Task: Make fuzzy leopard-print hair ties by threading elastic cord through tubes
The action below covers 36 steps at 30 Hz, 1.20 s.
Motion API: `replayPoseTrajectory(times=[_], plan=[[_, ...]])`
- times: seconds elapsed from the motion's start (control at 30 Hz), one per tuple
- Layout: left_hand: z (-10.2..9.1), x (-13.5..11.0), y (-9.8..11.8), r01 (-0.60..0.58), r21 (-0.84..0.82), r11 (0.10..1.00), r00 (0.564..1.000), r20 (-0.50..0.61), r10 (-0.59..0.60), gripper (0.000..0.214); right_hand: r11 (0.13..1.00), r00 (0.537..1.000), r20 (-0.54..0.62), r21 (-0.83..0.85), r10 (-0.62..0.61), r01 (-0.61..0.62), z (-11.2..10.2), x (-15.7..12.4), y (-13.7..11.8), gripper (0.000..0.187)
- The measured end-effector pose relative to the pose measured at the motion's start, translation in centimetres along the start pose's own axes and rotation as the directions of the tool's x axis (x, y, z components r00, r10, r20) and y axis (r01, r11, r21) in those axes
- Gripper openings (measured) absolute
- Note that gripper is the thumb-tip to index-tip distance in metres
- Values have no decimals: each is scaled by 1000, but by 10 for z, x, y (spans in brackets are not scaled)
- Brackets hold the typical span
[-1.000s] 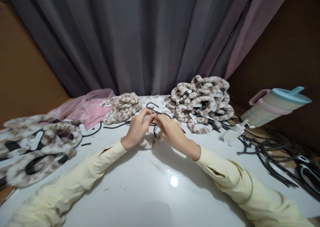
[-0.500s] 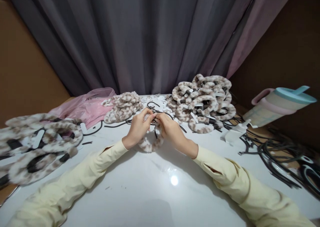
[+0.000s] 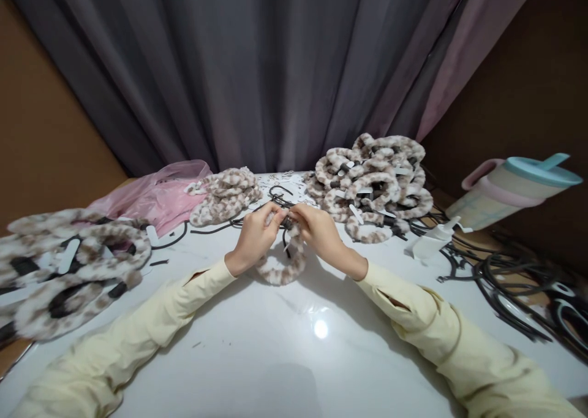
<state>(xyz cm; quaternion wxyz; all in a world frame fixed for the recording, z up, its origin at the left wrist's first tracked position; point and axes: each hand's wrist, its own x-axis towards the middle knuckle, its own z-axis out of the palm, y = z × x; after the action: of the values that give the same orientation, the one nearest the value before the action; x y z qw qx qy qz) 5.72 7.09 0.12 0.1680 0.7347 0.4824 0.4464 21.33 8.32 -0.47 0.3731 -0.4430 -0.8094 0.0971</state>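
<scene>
So nearest is the glossy white surface [image 3: 239, 344], pretty much bare up front, with a fluffy white-and-brown spotted ring [image 3: 282, 274] resting on it right below the hands. Way more of its lower loop shows than a second ago, and the hands sit a touch wider apart, so I'd guess the fiddly bit is up at its dark top. Left hand [image 3: 258, 237] and right hand [image 3: 324, 234] both have fingers pinched narrow on that top; can't tell which bit each one grips. Behind: a spotted fluffy heap [image 3: 379, 179], then grey curtains [image 3: 206, 68].
</scene>
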Motion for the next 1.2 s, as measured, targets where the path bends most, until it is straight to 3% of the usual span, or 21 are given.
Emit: replayPoseTrajectory(times=[0.43,0.6,0.8,0.9,1.1,1.2], plan=[[3,-4,5,10,-57,998,997,73,-6,22,956,981,38,219,192,-195,3,2,-6,16],[3,-5,4,4,-29,1000,999,53,-3,21,910,957,178,308,230,-276,-1,8,-1,19],[4,-7,3,3,-45,999,997,72,0,23,818,874,440,412,207,-401,-5,13,12,25],[3,-6,2,27,-93,995,990,140,-14,24,772,834,524,455,171,-444,-9,13,16,31],[-8,-7,-5,120,-102,988,964,250,-91,20,735,806,588,516,70,-440,-41,17,15,44],[-16,-13,-14,-17,-33,999,962,272,26,16,766,807,589,500,42,-405,-49,15,11,39]])
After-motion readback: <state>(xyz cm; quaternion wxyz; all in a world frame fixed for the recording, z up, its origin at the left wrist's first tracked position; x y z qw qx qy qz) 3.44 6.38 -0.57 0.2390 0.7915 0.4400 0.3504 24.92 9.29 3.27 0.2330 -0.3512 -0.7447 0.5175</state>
